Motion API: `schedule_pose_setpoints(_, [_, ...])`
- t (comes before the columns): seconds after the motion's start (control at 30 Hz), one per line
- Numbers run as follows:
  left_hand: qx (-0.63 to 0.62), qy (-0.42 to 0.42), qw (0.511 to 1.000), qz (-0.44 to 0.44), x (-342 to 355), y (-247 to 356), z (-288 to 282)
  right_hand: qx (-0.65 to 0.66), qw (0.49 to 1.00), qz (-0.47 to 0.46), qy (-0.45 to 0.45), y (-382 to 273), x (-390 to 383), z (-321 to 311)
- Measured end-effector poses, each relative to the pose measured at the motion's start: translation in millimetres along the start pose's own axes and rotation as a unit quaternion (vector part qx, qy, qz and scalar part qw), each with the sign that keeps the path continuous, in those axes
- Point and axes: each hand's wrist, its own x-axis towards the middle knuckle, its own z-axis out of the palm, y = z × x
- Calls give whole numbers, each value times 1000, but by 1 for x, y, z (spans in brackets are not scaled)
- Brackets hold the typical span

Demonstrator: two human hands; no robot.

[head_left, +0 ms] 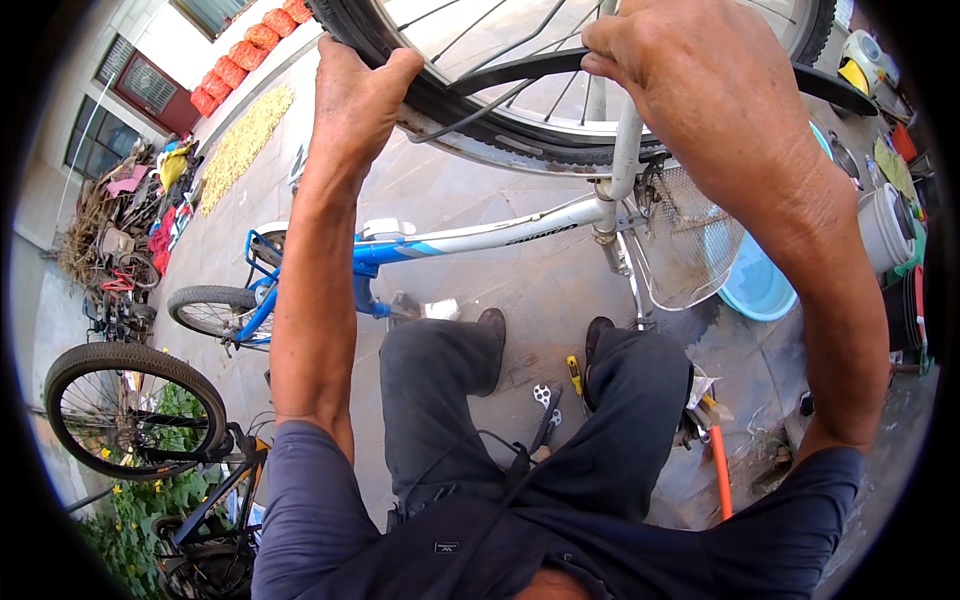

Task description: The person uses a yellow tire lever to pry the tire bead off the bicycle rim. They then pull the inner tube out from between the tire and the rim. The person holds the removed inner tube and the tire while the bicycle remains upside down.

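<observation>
A blue and white bicycle [470, 238] stands upside down in front of me, its front wheel [470, 100] raised near my face. My left hand [352, 95] grips the black tyre at the wheel's left side. My right hand [690, 85] is closed over the black mudguard [520, 68] and the top of the white fork [625, 150]. A wire basket [685, 240] hangs below the fork. The rear wheel [215, 308] rests low at the left.
On the concrete between my feet lie a flat wrench [543, 395], pliers and a yellow-handled screwdriver [574, 374]. A blue basin [757, 285] and a white bucket [883, 228] stand at the right. Another bicycle wheel [135, 410] stands at the lower left, above green plants.
</observation>
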Motion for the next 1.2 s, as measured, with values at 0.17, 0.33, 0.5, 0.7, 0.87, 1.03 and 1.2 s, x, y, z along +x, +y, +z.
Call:
schedule_pose_setpoints(0.17, [12,-7,1000,-18,0,5,1,-62,995,13,73,-11,-6,4])
schedule_pose_setpoints(0.33, [20,13,1000,3,1,0,-2,-103,987,61,112,-21,-21,37])
schedule_pose_setpoints(0.5, [4,7,1000,-5,1,5,3,-76,987,101,95,-39,-34,36])
schedule_pose_setpoints(0.7, [-1,-14,1000,-6,0,9,-2,-84,991,-2,103,-2,-18,28])
schedule_pose_setpoints(0.87, [10,-16,1000,6,0,5,-4,-86,996,-32,6,-3,5,-11])
schedule_pose_setpoints(1.03, [-3,-10,1000,3,0,5,-2,-27,996,37,-83,0,25,-25])
schedule_pose_setpoints(1.2, [-7,-42,999,-4,-1,11,-2,37,988,81,-126,0,29,-35])
